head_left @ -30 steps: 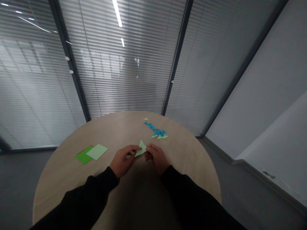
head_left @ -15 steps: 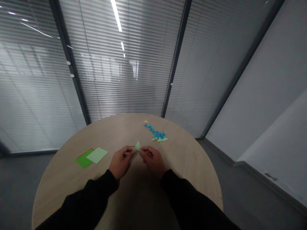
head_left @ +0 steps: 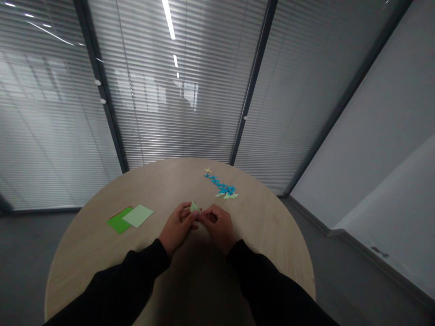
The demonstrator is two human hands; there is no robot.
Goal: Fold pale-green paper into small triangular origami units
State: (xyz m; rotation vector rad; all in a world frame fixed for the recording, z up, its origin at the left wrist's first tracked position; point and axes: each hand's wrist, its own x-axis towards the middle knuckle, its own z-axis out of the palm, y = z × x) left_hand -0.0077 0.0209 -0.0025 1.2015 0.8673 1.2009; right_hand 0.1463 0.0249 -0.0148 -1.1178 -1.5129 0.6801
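Pale green folded paper (head_left: 194,207) sits pinched at my fingertips, my left hand (head_left: 178,225) and right hand (head_left: 217,222) together above the wooden tabletop (head_left: 268,244); green paper sheets (head_left: 137,215) lie leftward, blue folded pieces (head_left: 220,187) ahead.

Pale green paper piece (head_left: 194,207): one second back, a long pointed shape spread across the gap between the hands. Half a second back, smaller, tip standing up. Now much reduced in view, only a small tip showing above the left hand's (head_left: 178,228) fingers, the rest hidden in the grip.

Left hand has moved in toward the right hand (head_left: 218,224). Gap between them now closed, right fingertips (head_left: 201,213) up against the paper.

Window frames (head_left: 257,81) sit slightly further right in view: head turned a little.
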